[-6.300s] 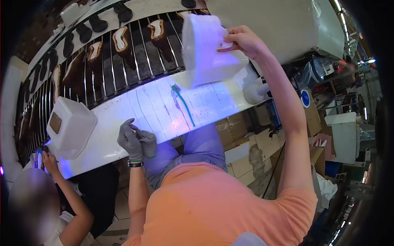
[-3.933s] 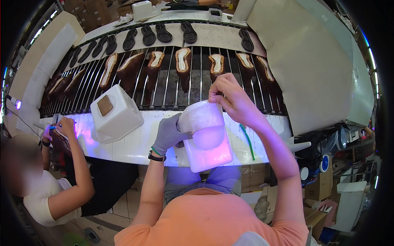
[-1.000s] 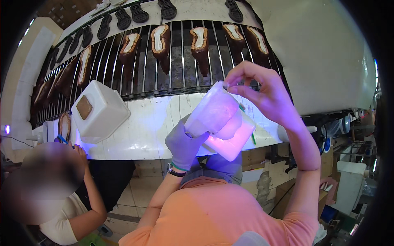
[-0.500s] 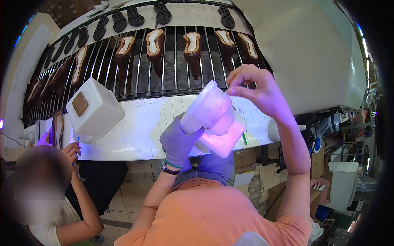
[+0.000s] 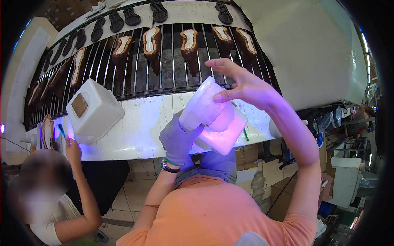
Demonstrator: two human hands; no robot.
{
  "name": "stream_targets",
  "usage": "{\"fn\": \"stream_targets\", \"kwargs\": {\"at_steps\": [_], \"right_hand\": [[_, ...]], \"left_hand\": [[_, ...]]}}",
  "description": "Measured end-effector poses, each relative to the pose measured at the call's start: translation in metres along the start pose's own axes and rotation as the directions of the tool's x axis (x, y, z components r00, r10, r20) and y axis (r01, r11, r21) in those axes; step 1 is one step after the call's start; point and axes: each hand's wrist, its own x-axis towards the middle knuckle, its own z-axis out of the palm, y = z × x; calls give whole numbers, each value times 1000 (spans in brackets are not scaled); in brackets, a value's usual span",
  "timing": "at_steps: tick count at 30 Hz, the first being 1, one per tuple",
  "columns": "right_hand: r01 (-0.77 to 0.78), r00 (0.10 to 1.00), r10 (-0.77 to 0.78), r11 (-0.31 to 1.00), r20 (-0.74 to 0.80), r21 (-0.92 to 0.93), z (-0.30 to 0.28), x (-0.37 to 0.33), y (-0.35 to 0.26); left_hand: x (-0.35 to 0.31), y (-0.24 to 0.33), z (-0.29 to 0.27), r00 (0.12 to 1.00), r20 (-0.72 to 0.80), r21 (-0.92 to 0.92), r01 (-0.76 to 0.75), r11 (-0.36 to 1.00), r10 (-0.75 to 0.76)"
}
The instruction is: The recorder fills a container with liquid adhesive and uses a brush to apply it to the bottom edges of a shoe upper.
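My left hand [image 5: 179, 137], in a grey glove, is closed around the side of a translucent white plastic container [image 5: 204, 107] held tilted over the near edge of the bench. My right hand [image 5: 246, 84] is bare, its fingers stretched apart above the container, the thumb against or just in front of its side; nothing shows between the fingers. Below the container stands a white box-shaped housing [image 5: 225, 137], lit pink and violet. What lies inside the container cannot be made out.
Past the white bench [image 5: 143, 123], a roller conveyor [image 5: 168, 61] carries several brown shoe uppers [image 5: 151, 43], soles upward. Black outsoles [image 5: 159, 11] line a shelf behind. At left are another white housing [image 5: 102, 110] and a co-worker's hand [image 5: 73, 151] holding a blue brush [image 5: 61, 130].
My right hand's fingers have opened from a pinch, and the hand has come left over the container. The left hand keeps its grip. The co-worker's hand has lifted the blue brush.
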Motion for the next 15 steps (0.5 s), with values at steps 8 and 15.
{"fn": "stream_targets", "kwargs": {"at_steps": [8,15], "right_hand": [[225,764,-600,591,-237,-775,29,-19,-18],[247,795,-562,644,-228,-724,28,-11,-20]], "left_hand": [[-1,6,-2,1000,-9,-51,-7,999,7],[0,-2,1,999,-14,4,-32,999,32]]}}
